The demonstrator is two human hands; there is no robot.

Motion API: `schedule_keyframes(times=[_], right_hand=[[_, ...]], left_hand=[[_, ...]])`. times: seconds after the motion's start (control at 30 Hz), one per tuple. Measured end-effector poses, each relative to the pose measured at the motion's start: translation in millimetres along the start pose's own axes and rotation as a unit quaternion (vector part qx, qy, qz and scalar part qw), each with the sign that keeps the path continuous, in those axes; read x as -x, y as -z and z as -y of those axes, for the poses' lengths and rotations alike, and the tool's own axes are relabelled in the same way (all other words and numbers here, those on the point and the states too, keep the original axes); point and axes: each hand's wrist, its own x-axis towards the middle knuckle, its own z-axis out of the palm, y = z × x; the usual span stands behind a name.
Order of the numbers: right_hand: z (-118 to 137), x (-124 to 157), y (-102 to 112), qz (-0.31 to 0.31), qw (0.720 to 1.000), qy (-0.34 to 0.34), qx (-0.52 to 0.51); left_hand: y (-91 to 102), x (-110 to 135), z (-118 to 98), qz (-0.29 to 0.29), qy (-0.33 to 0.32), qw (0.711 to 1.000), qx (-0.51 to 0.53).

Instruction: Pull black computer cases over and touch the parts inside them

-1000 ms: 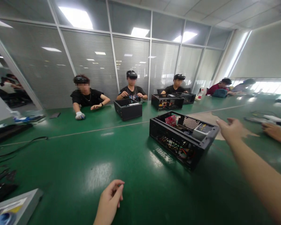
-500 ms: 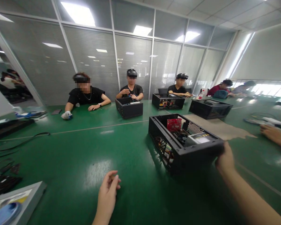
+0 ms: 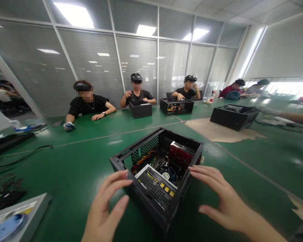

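Left hand [image 3: 108, 205] and right hand [image 3: 219, 195] flank an open-topped computer case [image 3: 151, 210], fingers spread and thumbs apart, gripping nothing; whether the fingertips touch its rims cannot be told. Compared with half a second earlier, the case has been turned and brought nearer, so that its labelled power supply [image 3: 156, 188] lies toward the wearer, with the cooling fan [image 3: 166, 175] and red graphics card [image 3: 180, 156] beyond. Its interior now appears within reach of both hands. Edges: one corner points at the wearer. Room: green tabletop [image 3: 80, 168] extends leftward to a grey metal box [image 3: 20, 218], well apart. Beyond, a second case [image 3: 227, 117] stands on a brown sheet [image 3: 204, 133], a co-worker's hand [image 3: 270, 111] just beside it, blurred.
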Motion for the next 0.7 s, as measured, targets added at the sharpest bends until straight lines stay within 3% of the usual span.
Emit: schedule_keyframes(times=[0.1, 0.17, 0.27, 0.37, 0.47, 0.57, 0.63, 0.7], right_hand=[[-15.4, -39.3, 2.2, 0.085, 0.995, 0.016, 0.047], [-22.3, -51.2, -7.9, 0.073, 0.997, 0.009, 0.031], [-18.1, -49.9, -23.0, 0.039, 0.999, -0.004, 0.020], [11.2, -34.4, -31.1, 0.037, 0.998, -0.039, 0.040], [58.8, -16.1, -24.3, 0.062, 0.994, -0.071, 0.049], [99.6, -8.6, 4.7, 0.163, 0.986, -0.024, -0.023], [110.7, -14.6, 28.2, 0.197, 0.979, 0.006, -0.059], [107.6, -28.0, 43.0, 0.165, 0.986, -0.026, 0.002]], left_hand=[[-15.9, -8.3, -53.2, 0.147, -0.104, 0.976, -0.124], [-31.9, -21.3, -74.6, 0.201, -0.137, 0.958, -0.154], [-51.7, -44.1, -81.8, 0.266, -0.139, 0.938, -0.174], [-54.9, -54.4, -73.6, 0.324, -0.137, 0.912, -0.212], [-37.0, -46.4, -68.9, 0.364, -0.154, 0.893, -0.216], [-6.1, -30.0, -71.9, 0.395, -0.155, 0.890, -0.167], [14.4, -18.0, -74.8, 0.418, -0.139, 0.888, -0.133], [31.0, -4.9, -75.8, 0.432, -0.117, 0.888, -0.110]])
